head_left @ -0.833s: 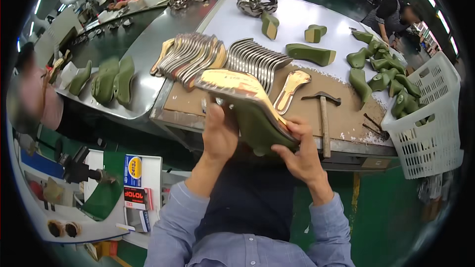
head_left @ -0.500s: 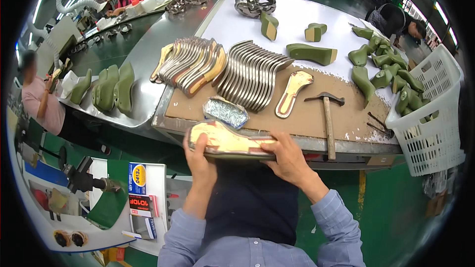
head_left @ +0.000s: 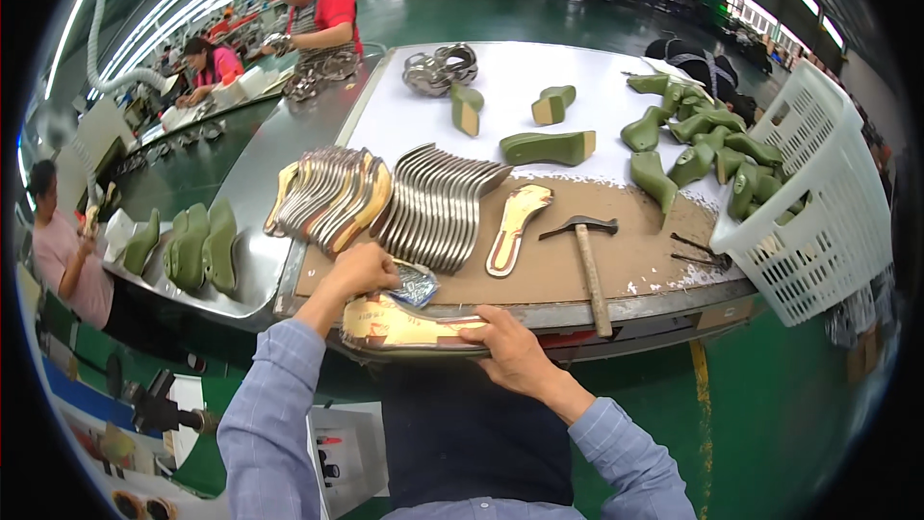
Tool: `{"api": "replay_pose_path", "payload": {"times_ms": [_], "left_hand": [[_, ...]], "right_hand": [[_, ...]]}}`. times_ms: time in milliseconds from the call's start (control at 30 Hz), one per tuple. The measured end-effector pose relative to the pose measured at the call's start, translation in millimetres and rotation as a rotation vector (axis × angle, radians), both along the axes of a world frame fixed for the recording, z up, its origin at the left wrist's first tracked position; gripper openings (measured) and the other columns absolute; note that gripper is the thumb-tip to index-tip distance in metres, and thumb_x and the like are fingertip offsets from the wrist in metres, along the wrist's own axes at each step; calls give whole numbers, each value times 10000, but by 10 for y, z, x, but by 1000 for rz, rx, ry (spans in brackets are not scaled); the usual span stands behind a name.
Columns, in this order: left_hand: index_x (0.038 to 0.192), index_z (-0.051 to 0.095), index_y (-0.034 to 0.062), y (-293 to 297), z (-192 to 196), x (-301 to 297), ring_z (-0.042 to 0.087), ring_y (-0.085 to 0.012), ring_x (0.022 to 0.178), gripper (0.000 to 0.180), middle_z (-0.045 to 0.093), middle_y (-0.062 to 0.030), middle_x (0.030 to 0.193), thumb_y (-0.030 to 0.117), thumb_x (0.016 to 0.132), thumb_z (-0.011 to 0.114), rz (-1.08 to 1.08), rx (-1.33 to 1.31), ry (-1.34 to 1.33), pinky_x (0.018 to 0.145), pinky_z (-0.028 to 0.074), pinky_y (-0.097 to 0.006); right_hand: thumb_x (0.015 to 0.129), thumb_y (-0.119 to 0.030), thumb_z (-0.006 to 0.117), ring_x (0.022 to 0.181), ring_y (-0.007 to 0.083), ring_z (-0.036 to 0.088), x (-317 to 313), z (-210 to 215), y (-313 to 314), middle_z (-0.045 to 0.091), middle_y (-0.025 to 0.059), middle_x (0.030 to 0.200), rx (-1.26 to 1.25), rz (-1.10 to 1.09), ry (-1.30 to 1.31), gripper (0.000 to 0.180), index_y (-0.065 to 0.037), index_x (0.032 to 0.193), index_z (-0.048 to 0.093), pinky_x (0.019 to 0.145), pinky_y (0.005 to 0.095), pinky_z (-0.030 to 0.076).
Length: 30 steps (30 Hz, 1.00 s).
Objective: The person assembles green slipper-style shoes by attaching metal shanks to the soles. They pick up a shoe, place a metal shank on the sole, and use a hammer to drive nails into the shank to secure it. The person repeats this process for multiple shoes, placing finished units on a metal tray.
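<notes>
At the bench's near edge my right hand (head_left: 515, 351) grips the toe or heel end of a green shoe last with a cream and brown insole (head_left: 414, 329) lying on its upper face. My left hand (head_left: 364, 270), fingers curled downward, is at the small open pack of nails (head_left: 416, 287) just beyond the last. Its fingertips are partly hidden, so whatever they pinch does not show. Behind the pack stand a row of insoles (head_left: 332, 197) and a row of curved metallic-looking pieces (head_left: 438, 207). A single insole (head_left: 517, 231) lies flat, beside a wooden-handled hammer (head_left: 589, 274).
Green shoe lasts (head_left: 712, 140) are heaped at the right, against a white plastic basket (head_left: 818, 212). More lasts (head_left: 197, 246) stand on a metal tray at left. Black pincers (head_left: 701, 252) lie near the basket. Several other people work beyond the bench.
My left hand has let go of the last and moved up to the nail pack. The right hand keeps its hold, and the last sits slightly lower and further left in view.
</notes>
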<state>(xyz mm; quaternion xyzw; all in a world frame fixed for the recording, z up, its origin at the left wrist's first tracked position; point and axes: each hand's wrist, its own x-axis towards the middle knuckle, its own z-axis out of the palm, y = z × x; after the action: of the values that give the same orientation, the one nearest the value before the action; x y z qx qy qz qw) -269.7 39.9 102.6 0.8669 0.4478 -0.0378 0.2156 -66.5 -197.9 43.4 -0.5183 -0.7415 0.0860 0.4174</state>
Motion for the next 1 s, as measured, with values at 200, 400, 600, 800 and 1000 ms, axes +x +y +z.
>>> {"api": "replay_pose_path", "payload": {"times_ms": [200,400,600,800,1000], "left_hand": [[918,772,21,-12,-39,-52,721,-251,790,224,753,-144,852,230,876,701,-5,43,-368,751,541,-369],[1042,656,-50,-491,398,225,675,-120,790,179,722,-87,908,113,1008,589,12,-199,-829,734,560,-271],[1138,648,-45,-1249,232,374,716,-156,845,199,728,-104,953,47,961,647,-132,-55,-817,760,573,-287],[1031,709,-4,-1380,183,397,724,-183,935,148,750,-96,963,100,926,705,-45,-165,-731,837,551,-307],[985,749,85,-1388,188,499,709,-297,907,180,750,-100,982,239,895,724,-97,-4,-482,825,532,-400]], "right_hand": [[679,30,791,1177,429,559,10,29,-20,518,212,1304,-50,16,9,592,-101,1210,562,972,478,498],[677,30,799,1127,423,575,32,24,-16,523,206,1269,-18,13,25,586,-101,1202,574,931,480,506],[730,-30,805,1153,418,562,45,85,-11,537,203,1248,-30,35,7,532,-90,1206,574,950,486,490],[893,-328,722,1197,425,537,537,169,-268,576,238,1273,-40,-467,-187,527,-12,1272,539,1008,513,423],[909,-146,647,922,429,624,1436,-34,-438,581,243,1117,-460,-838,-471,460,-89,1348,521,811,530,499]]}}
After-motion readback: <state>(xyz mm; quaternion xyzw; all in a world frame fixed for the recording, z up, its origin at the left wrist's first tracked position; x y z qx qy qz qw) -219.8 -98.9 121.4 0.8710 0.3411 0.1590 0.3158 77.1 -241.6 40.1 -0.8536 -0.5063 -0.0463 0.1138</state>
